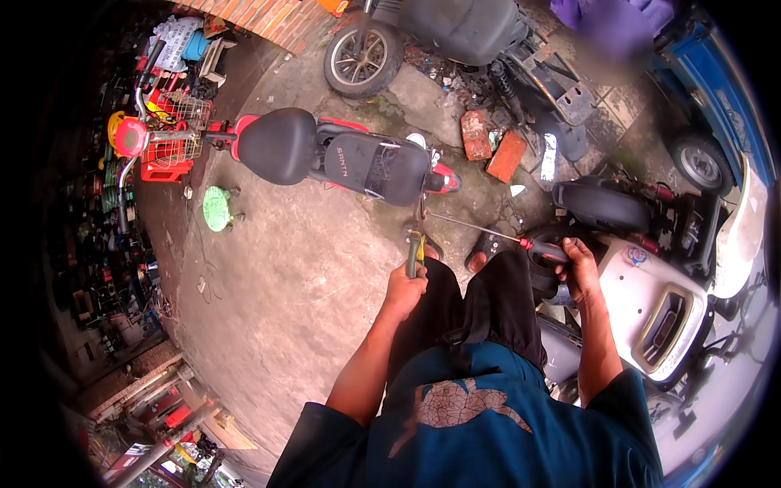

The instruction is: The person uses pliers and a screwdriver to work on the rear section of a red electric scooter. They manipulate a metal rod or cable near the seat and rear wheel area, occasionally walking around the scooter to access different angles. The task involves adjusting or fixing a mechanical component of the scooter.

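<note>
My left hand (404, 293) is closed around the handles of a pair of pliers (416, 246), grey-green with yellow. Their jaws point away from me, toward the rear of a small red electric scooter (335, 161) with black seats. Whether the jaws touch anything is too small to tell. Out to the right, my right hand (581, 268) grips a long screwdriver (545, 250) by its red and black handle. Its thin shaft runs left, and the tip ends close to the pliers' jaws, below the scooter's tail.
A green stool (217, 208) stands left on the concrete floor. Two red bricks (506, 157) lie beyond my feet. Close on my right is a white scooter body (651, 301), with a loose black wheel (602, 203) past it. Another black motorbike (464, 32) stands at the back.
</note>
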Motion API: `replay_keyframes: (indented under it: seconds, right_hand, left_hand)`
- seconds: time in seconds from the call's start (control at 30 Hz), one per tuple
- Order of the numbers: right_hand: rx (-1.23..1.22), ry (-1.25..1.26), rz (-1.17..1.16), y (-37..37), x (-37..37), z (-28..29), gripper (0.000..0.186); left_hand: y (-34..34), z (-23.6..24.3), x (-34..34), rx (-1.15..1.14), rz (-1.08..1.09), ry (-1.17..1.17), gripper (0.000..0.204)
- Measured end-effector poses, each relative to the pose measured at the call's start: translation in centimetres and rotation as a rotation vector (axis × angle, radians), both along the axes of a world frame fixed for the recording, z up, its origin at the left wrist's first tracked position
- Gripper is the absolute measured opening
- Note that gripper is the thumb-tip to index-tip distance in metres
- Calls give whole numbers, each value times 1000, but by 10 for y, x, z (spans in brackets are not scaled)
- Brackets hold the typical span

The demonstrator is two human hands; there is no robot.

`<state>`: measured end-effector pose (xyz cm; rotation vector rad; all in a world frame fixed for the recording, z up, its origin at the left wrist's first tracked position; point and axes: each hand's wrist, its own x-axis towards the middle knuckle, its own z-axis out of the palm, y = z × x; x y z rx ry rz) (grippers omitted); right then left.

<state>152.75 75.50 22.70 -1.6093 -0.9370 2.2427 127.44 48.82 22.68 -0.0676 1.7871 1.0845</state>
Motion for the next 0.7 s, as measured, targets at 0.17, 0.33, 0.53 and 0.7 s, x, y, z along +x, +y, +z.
replay_keyframes:
  seconds: [0.17, 0.33, 0.53, 0.7]
  right_hand:
    - [33, 3, 7, 2, -2, 5, 21]
    - [81, -45, 177, 8, -7, 23, 24]
    - [-208, -13, 431, 34, 4, 19, 39]
    - [-80, -44, 736, 47, -10, 28, 43]
  left_hand:
    - [0, 0, 0, -6, -1, -8, 16]
    - [0, -1, -2, -21, -16, 8, 15]
    - [3, 12, -7, -11, -90, 19, 12]
    - [3, 16, -12, 22, -63, -49, 13]
